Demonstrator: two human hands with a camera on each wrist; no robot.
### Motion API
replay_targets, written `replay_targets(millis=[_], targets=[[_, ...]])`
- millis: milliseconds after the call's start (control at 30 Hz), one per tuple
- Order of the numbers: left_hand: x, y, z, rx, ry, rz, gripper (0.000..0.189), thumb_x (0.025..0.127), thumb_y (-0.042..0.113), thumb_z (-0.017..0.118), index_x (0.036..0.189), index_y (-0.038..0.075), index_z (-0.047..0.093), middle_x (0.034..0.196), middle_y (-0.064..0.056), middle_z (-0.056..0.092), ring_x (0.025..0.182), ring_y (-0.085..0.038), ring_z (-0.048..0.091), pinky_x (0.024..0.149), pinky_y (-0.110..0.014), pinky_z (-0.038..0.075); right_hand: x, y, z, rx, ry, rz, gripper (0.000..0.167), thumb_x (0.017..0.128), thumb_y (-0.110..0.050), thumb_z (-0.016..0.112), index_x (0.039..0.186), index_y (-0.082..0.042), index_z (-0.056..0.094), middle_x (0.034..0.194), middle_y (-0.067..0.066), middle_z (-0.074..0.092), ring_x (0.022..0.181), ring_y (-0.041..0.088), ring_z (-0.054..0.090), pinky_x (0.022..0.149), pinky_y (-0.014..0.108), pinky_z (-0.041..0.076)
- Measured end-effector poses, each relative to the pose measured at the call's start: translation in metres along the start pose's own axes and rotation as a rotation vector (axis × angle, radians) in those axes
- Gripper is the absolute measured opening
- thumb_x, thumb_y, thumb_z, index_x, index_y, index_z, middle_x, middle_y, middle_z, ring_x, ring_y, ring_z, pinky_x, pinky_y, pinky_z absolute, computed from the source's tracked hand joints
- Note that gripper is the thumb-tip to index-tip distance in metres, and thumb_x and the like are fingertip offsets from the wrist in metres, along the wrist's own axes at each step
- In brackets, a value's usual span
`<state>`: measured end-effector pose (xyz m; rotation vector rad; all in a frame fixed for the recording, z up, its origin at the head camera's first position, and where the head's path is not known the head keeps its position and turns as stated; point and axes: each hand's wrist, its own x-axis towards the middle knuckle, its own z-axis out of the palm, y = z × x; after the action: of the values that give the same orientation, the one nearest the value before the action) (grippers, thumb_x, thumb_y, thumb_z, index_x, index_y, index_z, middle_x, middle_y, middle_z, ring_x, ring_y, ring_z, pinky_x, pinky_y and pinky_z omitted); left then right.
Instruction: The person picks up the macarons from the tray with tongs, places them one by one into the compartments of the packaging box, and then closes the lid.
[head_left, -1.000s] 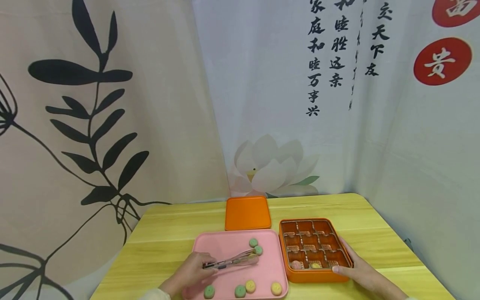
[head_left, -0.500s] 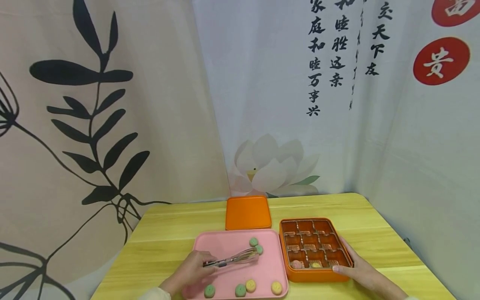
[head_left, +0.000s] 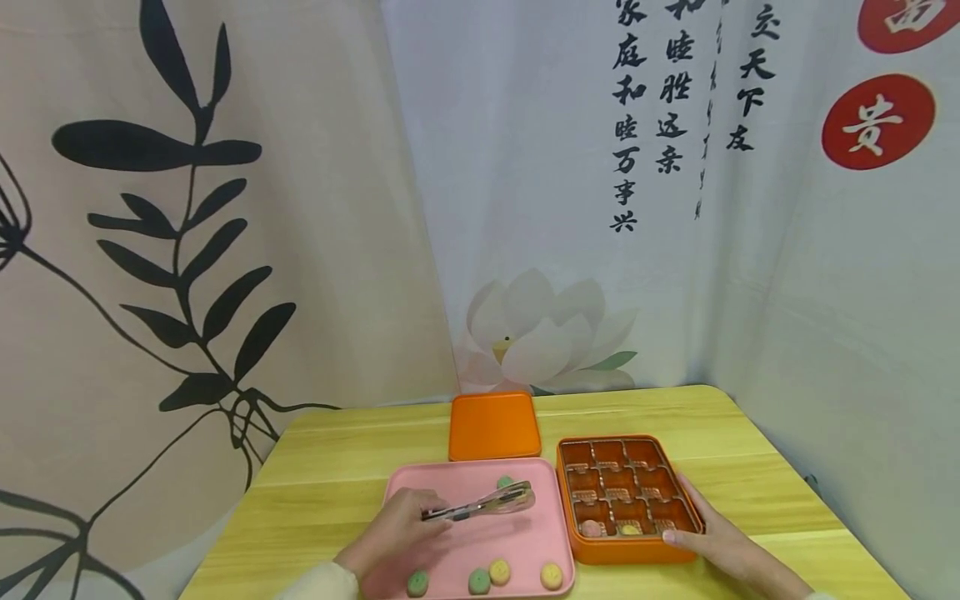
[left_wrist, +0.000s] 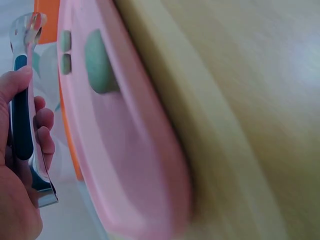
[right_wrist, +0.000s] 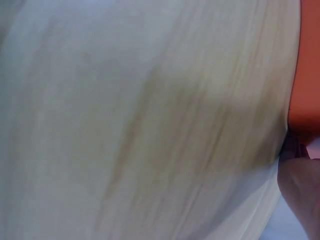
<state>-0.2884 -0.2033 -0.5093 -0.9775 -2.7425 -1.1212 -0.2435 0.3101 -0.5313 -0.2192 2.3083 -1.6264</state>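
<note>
My left hand [head_left: 401,529] grips metal tongs [head_left: 480,506] with dark handle pads [left_wrist: 21,115]. The tongs' tips point right, over the upper right part of a pink tray [head_left: 420,481]. Whether they hold a macaron-like cookie is hard to tell. One green cookie [head_left: 505,482] shows just behind the tips. Near the tray's front lie two more green cookies [head_left: 480,581] and two yellow ones [head_left: 551,576]. My right hand [head_left: 720,542] holds the right front corner of an orange box [head_left: 622,550], thumb on the rim. A pink cookie [head_left: 592,529] and a yellow cookie [head_left: 631,529] sit in its front compartments.
The box has a clear divided insert [head_left: 619,481] with several compartments. Behind the tray lies an orange lid [head_left: 495,427]. Everything stands on a wood-grain table [head_left: 337,467], with a printed curtain [head_left: 337,208] behind it.
The left hand and tongs have moved up and to the right, away from where the tips met a green cookie. That cookie no longer shows there. The right hand stays on the box.
</note>
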Motion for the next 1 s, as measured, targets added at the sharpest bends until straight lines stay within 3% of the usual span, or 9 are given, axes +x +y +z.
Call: replay_targets(millis=[400,600,800,1000], targets=[[0.036,0.033,0.014,-0.072,-0.034,0.036,0.008,0.089,0.02,0.076,0.095,0.017,0.079,0.077,0.012,0.064,0.066,0.0,0.048,0.059,-0.021,0.045,-0.001,-0.001,0.001,-0.009,0.018,0.016,0.095,0.1,-0.024,0.059,0.156,-0.008,-0.015,0.156,0.037,-0.001,0.138,0.057,0.022,0.104,0.07,0.023],[0.054,0.049,0.023,-0.048,-0.039,0.067,0.008,0.088,0.018,0.076,0.096,0.018,0.079,0.076,0.014,0.062,0.064,-0.001,0.046,0.057,-0.019,0.041,-0.001,0.0,0.002,0.007,0.012,0.033,0.096,0.1,-0.025,0.059,0.156,-0.008,-0.017,0.156,0.038,0.001,0.136,0.055,0.029,0.105,0.066,0.028],[0.069,0.066,0.031,-0.07,-0.056,0.066,0.008,0.088,0.017,0.077,0.095,0.018,0.079,0.08,0.016,0.065,0.065,0.0,0.047,0.056,-0.019,0.04,-0.001,0.0,0.001,-0.012,0.024,0.028,0.096,0.099,-0.025,0.06,0.156,-0.007,-0.015,0.156,0.038,0.003,0.137,0.056,0.026,0.105,0.069,0.024],[0.081,0.081,0.041,-0.021,-0.07,0.082,0.004,0.087,0.02,0.077,0.09,0.018,0.078,0.078,0.016,0.063,0.063,0.0,0.048,0.057,-0.019,0.042,0.0,0.0,0.001,-0.007,0.017,0.011,0.095,0.1,-0.024,0.06,0.156,-0.006,-0.015,0.155,0.038,0.007,0.134,0.051,0.037,0.105,0.062,0.031]])
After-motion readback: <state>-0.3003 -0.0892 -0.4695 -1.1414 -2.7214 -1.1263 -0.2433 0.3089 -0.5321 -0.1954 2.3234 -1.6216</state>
